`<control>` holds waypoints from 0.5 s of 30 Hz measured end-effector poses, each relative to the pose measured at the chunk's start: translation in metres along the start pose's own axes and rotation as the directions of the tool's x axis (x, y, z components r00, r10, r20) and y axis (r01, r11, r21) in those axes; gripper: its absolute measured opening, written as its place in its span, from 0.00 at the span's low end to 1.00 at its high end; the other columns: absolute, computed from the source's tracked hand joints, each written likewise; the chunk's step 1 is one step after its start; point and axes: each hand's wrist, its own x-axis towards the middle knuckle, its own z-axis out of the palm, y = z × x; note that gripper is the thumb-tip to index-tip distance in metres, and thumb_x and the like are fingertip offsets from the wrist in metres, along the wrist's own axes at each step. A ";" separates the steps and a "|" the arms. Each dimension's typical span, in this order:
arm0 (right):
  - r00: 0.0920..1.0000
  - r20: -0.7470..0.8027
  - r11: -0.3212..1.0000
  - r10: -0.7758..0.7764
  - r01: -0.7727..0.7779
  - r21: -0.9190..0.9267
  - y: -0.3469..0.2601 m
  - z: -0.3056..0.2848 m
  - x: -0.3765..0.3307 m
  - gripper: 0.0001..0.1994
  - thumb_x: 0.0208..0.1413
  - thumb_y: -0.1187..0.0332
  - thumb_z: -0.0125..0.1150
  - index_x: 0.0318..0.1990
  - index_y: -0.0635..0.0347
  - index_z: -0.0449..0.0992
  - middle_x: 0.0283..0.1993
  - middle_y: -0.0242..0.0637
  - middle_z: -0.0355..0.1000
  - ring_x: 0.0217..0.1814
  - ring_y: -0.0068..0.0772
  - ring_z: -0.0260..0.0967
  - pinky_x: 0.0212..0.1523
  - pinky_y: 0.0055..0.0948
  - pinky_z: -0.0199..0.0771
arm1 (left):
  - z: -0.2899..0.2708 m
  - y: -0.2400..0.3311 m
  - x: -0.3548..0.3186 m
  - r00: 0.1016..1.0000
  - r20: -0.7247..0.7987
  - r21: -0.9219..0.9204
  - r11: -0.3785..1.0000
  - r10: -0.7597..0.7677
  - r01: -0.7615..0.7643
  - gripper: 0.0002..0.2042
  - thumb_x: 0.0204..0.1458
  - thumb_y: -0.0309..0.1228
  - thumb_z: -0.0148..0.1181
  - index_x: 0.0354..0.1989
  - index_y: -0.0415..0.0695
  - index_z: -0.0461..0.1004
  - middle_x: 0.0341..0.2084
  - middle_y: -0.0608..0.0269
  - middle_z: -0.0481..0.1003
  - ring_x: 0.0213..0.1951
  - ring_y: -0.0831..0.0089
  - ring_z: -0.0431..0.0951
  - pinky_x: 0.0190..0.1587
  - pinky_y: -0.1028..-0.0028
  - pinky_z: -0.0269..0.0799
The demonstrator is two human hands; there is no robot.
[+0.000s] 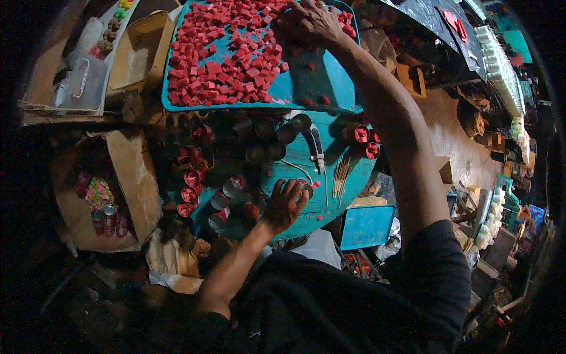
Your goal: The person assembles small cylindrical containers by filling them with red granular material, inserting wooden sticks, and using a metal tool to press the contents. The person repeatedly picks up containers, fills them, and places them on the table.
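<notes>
At the table's near side, my left hand [287, 203] is closed around a small round cup [306, 189] and steadies it. My right arm reaches far forward to a blue tray [315, 79] strewn with small red cubes [236, 65]. There my right hand [312, 23] bends its fingers down among the cubes; shadow hides the fingertips. Between tray and left hand lie a pistol-handled tool [314, 144] with a cord and a bundle of thin sticks [340, 177]. Dark cups [289, 130] stand near the tool.
Cups with red pieces [190, 194] stand at the left of the round table [354, 153], others [362, 134] at its right. A cardboard box [132, 171] holds glasses and coloured bits. An empty blue tray [368, 227] lies low right; white candle-like rows [492, 76] line the far right.
</notes>
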 end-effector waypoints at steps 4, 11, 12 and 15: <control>0.992 -0.092 0.986 -0.089 0.100 0.130 0.023 0.018 -0.003 0.26 0.57 0.61 0.57 0.64 0.53 0.67 0.59 0.51 0.67 0.63 0.57 0.65 0.58 0.50 0.72 | -0.003 0.005 0.007 1.000 -0.007 0.011 1.000 0.022 -0.022 0.13 0.56 0.29 0.63 0.49 0.44 0.75 0.51 0.48 0.75 0.54 0.48 0.73 0.55 0.48 0.68; 0.990 -0.074 0.894 -0.116 0.137 0.427 0.023 0.025 0.022 0.14 0.56 0.62 0.59 0.45 0.61 0.77 0.36 0.49 0.75 0.42 0.54 0.75 0.45 0.50 0.76 | 0.004 0.002 0.002 0.996 -0.078 -0.008 0.999 0.041 -0.041 0.16 0.52 0.29 0.67 0.49 0.43 0.74 0.51 0.46 0.75 0.54 0.47 0.74 0.55 0.47 0.70; 0.998 0.043 0.942 -0.035 0.018 0.334 0.020 0.022 0.020 0.12 0.56 0.63 0.59 0.42 0.61 0.77 0.34 0.47 0.75 0.40 0.53 0.76 0.42 0.50 0.76 | 0.004 0.004 0.000 0.998 -0.061 -0.015 0.999 0.033 -0.034 0.17 0.52 0.29 0.68 0.50 0.43 0.74 0.52 0.46 0.75 0.54 0.46 0.74 0.55 0.47 0.70; 0.953 0.303 0.990 0.027 -0.066 0.121 0.018 -0.012 0.036 0.09 0.55 0.65 0.61 0.36 0.60 0.81 0.31 0.44 0.79 0.34 0.47 0.78 0.33 0.47 0.76 | -0.003 0.004 -0.007 0.999 -0.035 -0.014 1.000 -0.019 0.019 0.19 0.51 0.30 0.68 0.51 0.44 0.74 0.54 0.46 0.75 0.56 0.46 0.73 0.56 0.47 0.70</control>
